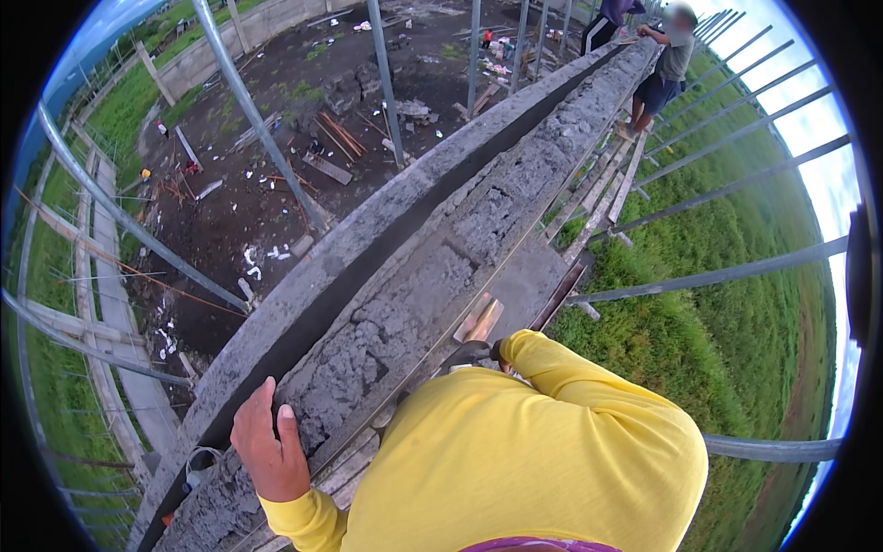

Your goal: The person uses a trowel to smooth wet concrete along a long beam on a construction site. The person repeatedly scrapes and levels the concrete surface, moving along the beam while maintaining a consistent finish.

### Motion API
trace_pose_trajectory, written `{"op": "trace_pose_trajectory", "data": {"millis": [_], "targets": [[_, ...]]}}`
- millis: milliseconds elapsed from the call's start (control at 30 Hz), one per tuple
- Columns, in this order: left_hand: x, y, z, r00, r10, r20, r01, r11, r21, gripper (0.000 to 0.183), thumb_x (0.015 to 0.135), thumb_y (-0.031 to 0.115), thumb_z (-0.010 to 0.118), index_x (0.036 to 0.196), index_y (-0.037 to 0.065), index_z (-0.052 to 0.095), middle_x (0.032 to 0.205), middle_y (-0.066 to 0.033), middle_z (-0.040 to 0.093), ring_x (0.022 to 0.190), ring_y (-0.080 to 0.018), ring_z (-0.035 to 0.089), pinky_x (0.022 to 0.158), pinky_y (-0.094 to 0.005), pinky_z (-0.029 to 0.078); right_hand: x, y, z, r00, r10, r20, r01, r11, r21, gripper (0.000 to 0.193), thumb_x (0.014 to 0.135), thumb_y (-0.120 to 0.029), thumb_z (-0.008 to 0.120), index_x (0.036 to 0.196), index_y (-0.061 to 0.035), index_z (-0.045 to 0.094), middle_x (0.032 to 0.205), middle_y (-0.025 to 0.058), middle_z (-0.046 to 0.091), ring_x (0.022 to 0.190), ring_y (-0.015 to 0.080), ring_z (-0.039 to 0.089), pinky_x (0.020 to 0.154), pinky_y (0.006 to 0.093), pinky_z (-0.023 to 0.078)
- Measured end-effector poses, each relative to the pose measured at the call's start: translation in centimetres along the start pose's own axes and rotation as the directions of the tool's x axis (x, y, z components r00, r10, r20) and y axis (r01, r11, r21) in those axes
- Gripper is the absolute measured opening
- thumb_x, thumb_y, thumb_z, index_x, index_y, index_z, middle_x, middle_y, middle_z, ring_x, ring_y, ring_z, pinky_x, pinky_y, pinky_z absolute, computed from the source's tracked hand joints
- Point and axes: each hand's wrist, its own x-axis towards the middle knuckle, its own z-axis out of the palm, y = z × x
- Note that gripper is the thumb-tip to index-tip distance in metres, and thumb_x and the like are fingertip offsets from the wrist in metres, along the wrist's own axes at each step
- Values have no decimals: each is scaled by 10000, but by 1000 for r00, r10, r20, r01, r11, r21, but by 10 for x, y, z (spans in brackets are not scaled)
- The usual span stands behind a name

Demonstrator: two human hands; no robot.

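In the head view, the left hand (pixel 269 446) is spreading its fingers at the lower left, by the rough grey wall (pixel 368 350). The right hand (pixel 501 354) is mostly hiding by the yellow sleeve (pixel 543 354); I can't tell its grip. A flat, shiny tool (pixel 478 319) is sitting near it, around the middle.

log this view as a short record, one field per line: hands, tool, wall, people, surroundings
left hand: open, thumb apart from fingers, at the rough mortar; contact unclear
right hand: mostly hidden at the yellow sleeve; grip unclear
tool: flat, rectangular, just beyond the right hand
wall: long, with a dark gap between the mortar and a concrete rim
people: two near the far end, one standing on planks
surroundings: metal pipes on both sides, grass to the right
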Motion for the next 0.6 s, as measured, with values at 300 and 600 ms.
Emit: {"op": "trace_pose_trajectory", "data": {"millis": [300, 600], "targets": [[0, 1, -1, 1000, 0, -2, 0, 1000, 21, 340, 990, 143, 564, 1292, 9, 639, 1240, -191, 663, 1159, -369, 601, 1040, -448, 399, 1, 0, 1, 1000, -20, 24, 21, 998, -63, 545, 848, -399, 754, 1325, -145, 687, 1313, 112, 680, 1246, 339, 624, 1033, 493, 507], [1, 1, 1, 1000, -5, -3, 5, 1000, 14, 337, 990, 142, 565, 1289, 9, 643, 1243, -190, 664, 1162, -365, 601, 1045, -447, 397, 3, -1, 1, 999, -39, 25, 41, 994, -104, 554, 832, -399, 766, 1315, -137, 690, 1299, 111, 686, 1232, 334, 632, 1025, 487, 512]]}}
